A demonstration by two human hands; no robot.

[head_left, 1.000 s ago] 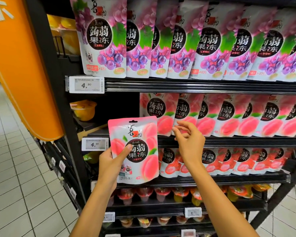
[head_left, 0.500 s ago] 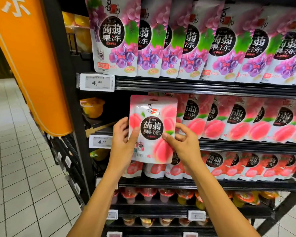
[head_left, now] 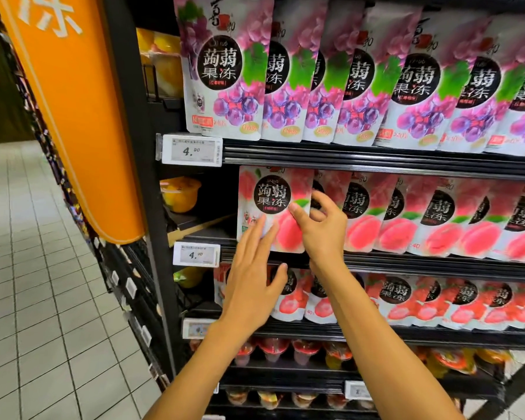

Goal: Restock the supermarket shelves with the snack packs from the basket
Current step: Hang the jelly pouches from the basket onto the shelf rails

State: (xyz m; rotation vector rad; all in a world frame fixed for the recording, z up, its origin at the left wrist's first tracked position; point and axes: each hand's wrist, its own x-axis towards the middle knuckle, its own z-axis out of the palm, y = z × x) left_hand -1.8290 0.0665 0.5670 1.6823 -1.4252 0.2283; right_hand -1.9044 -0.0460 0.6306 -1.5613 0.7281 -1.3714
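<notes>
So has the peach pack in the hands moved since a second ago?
Yes. The peach pack went up and back: it was held below the middle shelf's front rail and now stands on that shelf at the row's left end, under the upper price tag.

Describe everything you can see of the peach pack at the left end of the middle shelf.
The peach pack is a glossy, flexible-looking pouch, white and pink, with peach pictures, a green leaf and a black circle of white Chinese characters. It stands upright at the left end of the peach row on the middle shelf, facing out, partly overlapping the pack behind it. The left hand lays its fingertips on the lower left front; the right hand touches its right edge with open fingers. Neither hand is closed around it.
</notes>
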